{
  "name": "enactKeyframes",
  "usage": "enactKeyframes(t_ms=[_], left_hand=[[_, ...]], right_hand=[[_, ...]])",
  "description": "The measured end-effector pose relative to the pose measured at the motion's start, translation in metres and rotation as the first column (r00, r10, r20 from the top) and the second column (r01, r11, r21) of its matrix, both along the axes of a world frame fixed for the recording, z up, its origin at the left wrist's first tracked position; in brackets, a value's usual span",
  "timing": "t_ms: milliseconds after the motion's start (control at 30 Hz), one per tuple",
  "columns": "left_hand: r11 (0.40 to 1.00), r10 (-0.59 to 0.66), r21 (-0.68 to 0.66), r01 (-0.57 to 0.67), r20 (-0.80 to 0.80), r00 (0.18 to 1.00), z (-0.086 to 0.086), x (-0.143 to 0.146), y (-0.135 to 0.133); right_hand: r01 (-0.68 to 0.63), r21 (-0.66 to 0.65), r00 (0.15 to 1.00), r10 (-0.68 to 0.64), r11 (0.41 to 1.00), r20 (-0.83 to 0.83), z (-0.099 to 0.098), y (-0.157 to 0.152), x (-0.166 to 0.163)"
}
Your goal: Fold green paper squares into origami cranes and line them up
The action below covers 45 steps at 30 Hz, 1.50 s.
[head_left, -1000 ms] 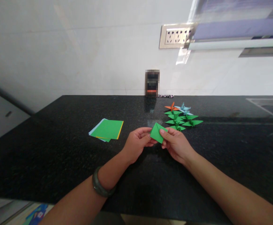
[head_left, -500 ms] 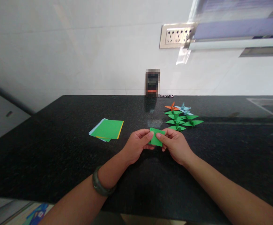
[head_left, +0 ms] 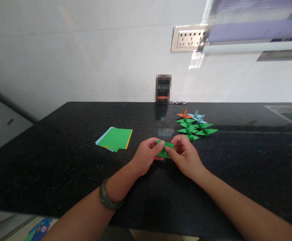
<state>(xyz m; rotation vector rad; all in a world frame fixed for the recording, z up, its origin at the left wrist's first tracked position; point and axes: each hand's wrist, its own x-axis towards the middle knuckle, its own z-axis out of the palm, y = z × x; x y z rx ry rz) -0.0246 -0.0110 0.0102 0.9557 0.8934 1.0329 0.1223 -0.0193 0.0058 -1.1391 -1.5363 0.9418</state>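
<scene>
A small piece of folded green origami paper (head_left: 169,145) is held between both hands above the dark counter. My left hand (head_left: 147,155) pinches its left side, thumb on top and fingers beneath. On the other side, my right hand (head_left: 187,155) grips it with the thumb pressed on the face and the index finger near the upper right corner. A fold stands partly lifted near the thumbs; its exact shape is hard to make out. Just beyond my right hand sit several green paper cranes (head_left: 206,131), with an orange paper crane (head_left: 185,115) and light blue paper cranes (head_left: 196,115) behind them.
A stack of square paper (head_left: 115,138), green on top with blue and yellow edges showing, lies left on the black counter (head_left: 47,160). A blurred-out dark upright object (head_left: 163,89) leans at the wall beside a beaded strand (head_left: 178,103). A socket panel (head_left: 189,38) is above.
The green paper has gone from a flat square facing me to a tilted shape with a raised fold. My right thumb has shifted down and left, and the right fingers have lifted slightly.
</scene>
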Motion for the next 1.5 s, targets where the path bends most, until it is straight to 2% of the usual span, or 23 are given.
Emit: enactKeyframes(t_ms=[67,167,300,467,667,867,967,1067,1133,1300,1500], left_hand=[[1.000,0.025,-0.014,-0.025,0.024,0.999,0.001,0.000,0.000],[0.999,0.049,-0.024,-0.047,0.084,0.995,0.001,0.001,0.000],[0.999,0.040,-0.034,-0.035,0.140,0.989,0.002,0.003,0.000],[0.996,-0.017,-0.088,0.036,0.206,0.978,0.003,0.002,0.000],[0.990,0.021,-0.143,0.010,0.211,0.977,0.003,0.001,0.001],[0.990,0.020,-0.137,0.019,0.283,0.959,0.002,0.002,0.001],[0.992,0.014,-0.122,0.027,0.322,0.947,0.001,0.004,0.000],[0.994,0.019,-0.110,0.020,0.340,0.940,0.000,0.005,0.000],[0.994,0.013,-0.109,0.026,0.342,0.940,0.001,0.006,-0.001],[0.994,-0.016,-0.099,0.052,0.338,0.941,0.001,0.005,-0.002],[1.000,0.026,-0.018,-0.023,0.187,0.982,-0.001,0.005,-0.003]], right_hand=[[-0.008,0.164,0.994,-0.010,0.986,0.107,0.001,-0.002,0.002],[-0.078,0.401,0.952,-0.052,0.913,0.303,0.005,-0.004,0.002],[-0.094,0.536,0.885,-0.176,0.839,0.430,0.004,-0.002,0.003],[-0.115,0.536,0.868,-0.178,0.836,0.464,-0.002,0.001,0.005],[-0.130,0.519,0.861,-0.164,0.845,0.482,-0.001,-0.001,0.005],[0.011,0.512,0.895,-0.237,0.859,0.378,0.001,-0.001,0.001],[0.111,0.419,0.930,-0.243,0.901,0.277,0.001,-0.002,-0.002],[0.155,0.329,0.949,-0.233,0.932,0.212,0.003,-0.004,-0.005],[0.169,0.320,0.954,-0.237,0.932,0.185,0.005,-0.005,-0.006],[0.155,0.396,0.959,-0.235,0.905,0.161,0.007,-0.003,-0.004],[0.118,0.374,0.974,-0.180,0.920,0.134,0.006,-0.002,-0.003]])
